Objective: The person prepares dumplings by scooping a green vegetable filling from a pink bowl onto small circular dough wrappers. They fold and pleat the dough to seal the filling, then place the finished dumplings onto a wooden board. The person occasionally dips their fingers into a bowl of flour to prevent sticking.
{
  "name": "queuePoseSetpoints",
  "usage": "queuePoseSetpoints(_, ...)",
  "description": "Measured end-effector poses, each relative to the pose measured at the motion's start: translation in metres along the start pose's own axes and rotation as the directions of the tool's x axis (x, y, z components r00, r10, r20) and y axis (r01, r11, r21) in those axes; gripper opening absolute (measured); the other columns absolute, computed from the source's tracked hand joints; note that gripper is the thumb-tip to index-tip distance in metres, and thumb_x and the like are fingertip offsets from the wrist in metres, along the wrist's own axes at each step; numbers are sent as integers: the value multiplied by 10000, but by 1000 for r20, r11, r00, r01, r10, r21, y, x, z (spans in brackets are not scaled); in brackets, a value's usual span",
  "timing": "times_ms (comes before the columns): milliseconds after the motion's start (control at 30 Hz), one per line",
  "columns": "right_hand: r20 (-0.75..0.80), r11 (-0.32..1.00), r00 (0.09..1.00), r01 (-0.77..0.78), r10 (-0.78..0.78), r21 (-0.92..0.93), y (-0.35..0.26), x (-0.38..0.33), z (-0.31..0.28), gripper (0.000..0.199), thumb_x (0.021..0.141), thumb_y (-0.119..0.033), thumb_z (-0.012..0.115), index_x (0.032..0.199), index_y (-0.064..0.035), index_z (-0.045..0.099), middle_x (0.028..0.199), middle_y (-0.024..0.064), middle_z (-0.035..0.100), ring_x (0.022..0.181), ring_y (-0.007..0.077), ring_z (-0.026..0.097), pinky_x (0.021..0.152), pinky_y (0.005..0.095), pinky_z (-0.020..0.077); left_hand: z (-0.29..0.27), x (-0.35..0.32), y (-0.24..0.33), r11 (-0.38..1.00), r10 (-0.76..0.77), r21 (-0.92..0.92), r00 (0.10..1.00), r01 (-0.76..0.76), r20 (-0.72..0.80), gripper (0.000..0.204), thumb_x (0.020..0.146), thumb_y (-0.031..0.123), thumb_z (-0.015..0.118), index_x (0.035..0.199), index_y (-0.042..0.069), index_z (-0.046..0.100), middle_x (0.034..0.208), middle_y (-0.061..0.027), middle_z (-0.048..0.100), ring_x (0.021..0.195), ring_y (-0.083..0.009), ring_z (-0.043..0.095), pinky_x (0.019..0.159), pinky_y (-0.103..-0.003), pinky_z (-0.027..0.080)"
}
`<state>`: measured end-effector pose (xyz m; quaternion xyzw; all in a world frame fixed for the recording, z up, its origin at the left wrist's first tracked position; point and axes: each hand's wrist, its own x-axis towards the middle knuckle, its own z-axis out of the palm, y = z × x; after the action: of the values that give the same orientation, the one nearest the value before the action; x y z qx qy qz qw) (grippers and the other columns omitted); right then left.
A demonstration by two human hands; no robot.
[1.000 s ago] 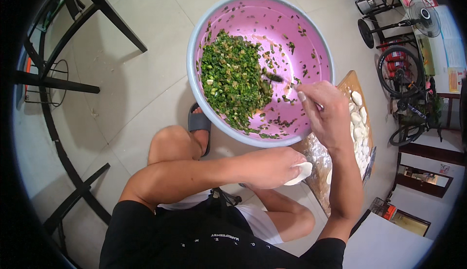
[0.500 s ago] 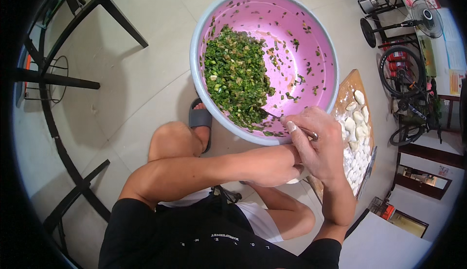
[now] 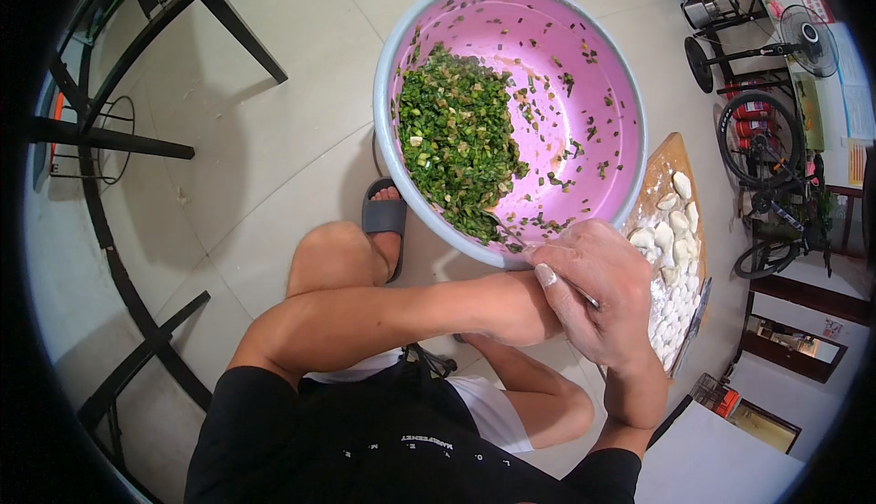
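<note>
A large pink basin (image 3: 584, 139) with a pale blue rim stands ahead of me. Chopped green filling (image 3: 456, 139) is heaped along its left side, with loose bits stuck to the walls. My right hand (image 3: 598, 290), dusted with flour, is closed around a thin metal spoon (image 3: 508, 233) at the basin's near rim. The spoon's lower end reaches into the filling, so its bowl is mostly hidden. My left hand (image 3: 525, 308) lies under and beside the right one. Its fingers are covered by the right hand, and whatever they hold cannot be seen.
Right of the basin, a floured wooden board (image 3: 671, 162) carries several filled dumplings (image 3: 671, 239) and small dough pieces (image 3: 673, 322). A knife (image 3: 701, 308) lies along its right edge. Black chair legs (image 3: 228, 20) stand left. A fan (image 3: 808, 43) and bicycle (image 3: 762, 139) are far right.
My right hand and the spoon have moved slightly down and toward me, with the spoon closer to the basin's near rim. The whole view has shifted a little, setting the basin further right.
</note>
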<state>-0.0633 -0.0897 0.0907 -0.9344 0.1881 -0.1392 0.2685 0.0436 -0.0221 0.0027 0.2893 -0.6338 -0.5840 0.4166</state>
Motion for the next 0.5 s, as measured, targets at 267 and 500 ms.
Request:
queuePoseSetpoints(267,-16,776,854,-464,520,428,12,-4,10,165,919,-86,633,965,21,751,788,98,709,712,177,661,680,282,516,11,8,-12,995,-95,-17,995,95,-2,225,906,101,537,1053,-40,633,1014,-239,660,1000,-393,622,887,-454,489)
queuePoseSetpoints(500,110,433,708,-539,697,723,31,12,12,246,939,-134,610,987,78,725,863,138,754,730,130,666,701,260,528,10,8,-13,974,-219,-51,975,221,49,289,912,142,481,999,-70,656,958,-288,670,894,-414,666,827,-503,498)
